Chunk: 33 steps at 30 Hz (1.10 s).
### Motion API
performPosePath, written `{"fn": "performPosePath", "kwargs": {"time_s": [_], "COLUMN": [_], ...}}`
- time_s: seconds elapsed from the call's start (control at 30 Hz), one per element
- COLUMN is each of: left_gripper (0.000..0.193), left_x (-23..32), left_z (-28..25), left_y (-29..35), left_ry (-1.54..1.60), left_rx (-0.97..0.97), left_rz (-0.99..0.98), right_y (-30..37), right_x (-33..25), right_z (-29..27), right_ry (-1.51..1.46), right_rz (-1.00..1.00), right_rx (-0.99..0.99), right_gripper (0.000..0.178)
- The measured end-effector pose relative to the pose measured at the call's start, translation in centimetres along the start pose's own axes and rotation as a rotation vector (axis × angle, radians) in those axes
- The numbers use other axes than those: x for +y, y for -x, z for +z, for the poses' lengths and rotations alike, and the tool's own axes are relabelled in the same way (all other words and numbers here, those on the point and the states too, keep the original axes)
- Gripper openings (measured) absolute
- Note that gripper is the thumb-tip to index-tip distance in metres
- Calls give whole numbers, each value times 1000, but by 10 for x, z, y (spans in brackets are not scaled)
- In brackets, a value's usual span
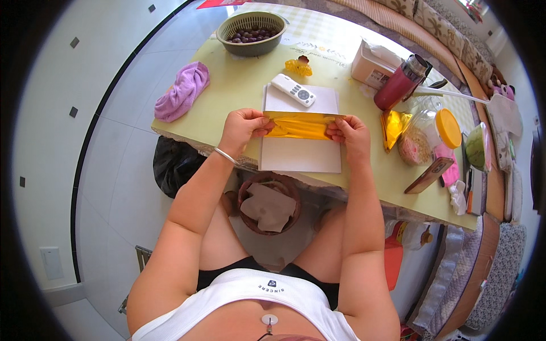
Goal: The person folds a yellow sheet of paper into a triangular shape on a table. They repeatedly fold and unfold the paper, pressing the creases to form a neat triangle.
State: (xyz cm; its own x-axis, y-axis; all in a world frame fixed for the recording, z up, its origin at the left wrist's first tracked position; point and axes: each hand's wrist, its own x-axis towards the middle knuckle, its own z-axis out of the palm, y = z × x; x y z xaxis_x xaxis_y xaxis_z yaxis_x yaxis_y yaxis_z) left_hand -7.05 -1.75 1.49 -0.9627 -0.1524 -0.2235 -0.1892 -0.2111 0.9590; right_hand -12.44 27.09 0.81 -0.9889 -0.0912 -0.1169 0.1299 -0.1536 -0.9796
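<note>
Between my hands a shiny gold foil sheet [300, 127] is stretched out as a narrow strip, its upper edge looking folded. My left hand [243, 126] pinches its left end, and my right hand [351, 135] pinches the right end. Beneath the foil lies a stack of white paper [301, 157] at the table's near edge. A white remote control [293, 91] rests on the far part of that paper, just beyond the foil. A yellow hair claw clip [299, 67] sits farther back.
A colander of dark grapes [252, 35] stands at the far left, with a purple towel [183, 91] nearer. On the right are a tissue box [372, 63], a red thermos [400, 85], a gold packet [394, 126], jars and a propped phone [429, 175]. Below stands a bin [244, 211].
</note>
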Motion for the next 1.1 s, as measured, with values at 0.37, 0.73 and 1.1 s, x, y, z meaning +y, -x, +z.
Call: {"fn": "performPosePath", "kwargs": {"time_s": [0.37, 0.73, 1.1], "left_gripper": [9, 15, 17], "left_x": [-12, -14, -7], "left_z": [-9, -5, 10], "left_y": [-6, -3, 4], "left_ry": [-342, -744, -1069], "left_rx": [-84, -5, 0], "left_rz": [116, 366, 463], "right_y": [9, 17, 13], "right_x": [-12, -9, -5], "right_z": [-15, -21, -15], "right_ry": [197, 435, 758], "right_rz": [41, 21, -23], "right_rx": [12, 2, 61], "right_gripper": [17, 18, 22]}}
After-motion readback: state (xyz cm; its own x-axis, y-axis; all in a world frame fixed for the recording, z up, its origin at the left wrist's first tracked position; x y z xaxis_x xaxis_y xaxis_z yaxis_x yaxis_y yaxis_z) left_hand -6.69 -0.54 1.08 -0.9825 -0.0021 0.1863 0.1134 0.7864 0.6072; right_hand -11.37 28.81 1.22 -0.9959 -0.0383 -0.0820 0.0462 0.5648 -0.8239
